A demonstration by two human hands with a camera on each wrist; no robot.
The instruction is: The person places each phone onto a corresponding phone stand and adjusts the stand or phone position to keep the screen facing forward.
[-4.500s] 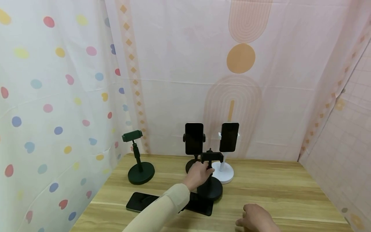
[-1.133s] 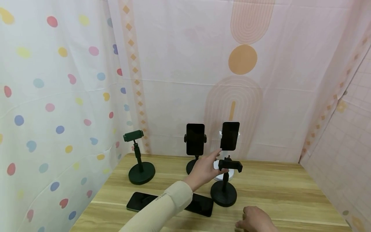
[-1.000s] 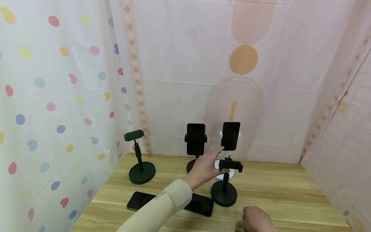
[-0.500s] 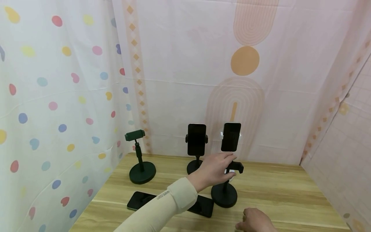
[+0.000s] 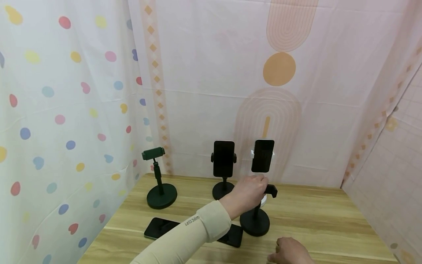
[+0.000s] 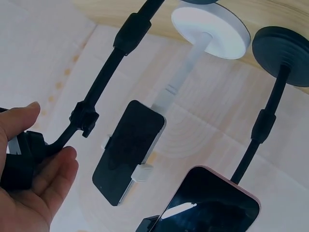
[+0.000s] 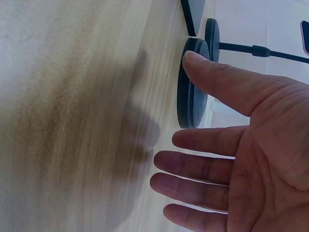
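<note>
In the head view my left hand (image 5: pixel 247 194) grips the clamp of a black phone stand (image 5: pixel 255 223), whose round base stands on the table. The left wrist view has my thumb and fingers (image 6: pixel 60 176) curled about the clamp (image 6: pixel 19 169), which carries no phone. My right hand (image 5: pixel 291 251) hangs near the table's front, holding nothing. In the right wrist view, its fingers (image 7: pixel 193 166) are spread and relaxed, with the stand's base (image 7: pixel 190 84) beyond the thumb.
Behind are another black stand (image 5: pixel 222 190) and a white stand (image 6: pixel 212 29), each holding an upright phone (image 5: pixel 224 158). A dark green stand (image 5: pixel 160 196) without a phone is at left. Dark phones (image 5: pixel 159 227) lie flat, partly hidden by my left sleeve. Patterned curtains (image 5: pixel 197 66) enclose the table (image 5: pixel 316 216).
The black stand has shifted right from beside the flat phone. My left hand then went from spread fingers beside the clamp to gripping it. My right hand has hardly moved.
</note>
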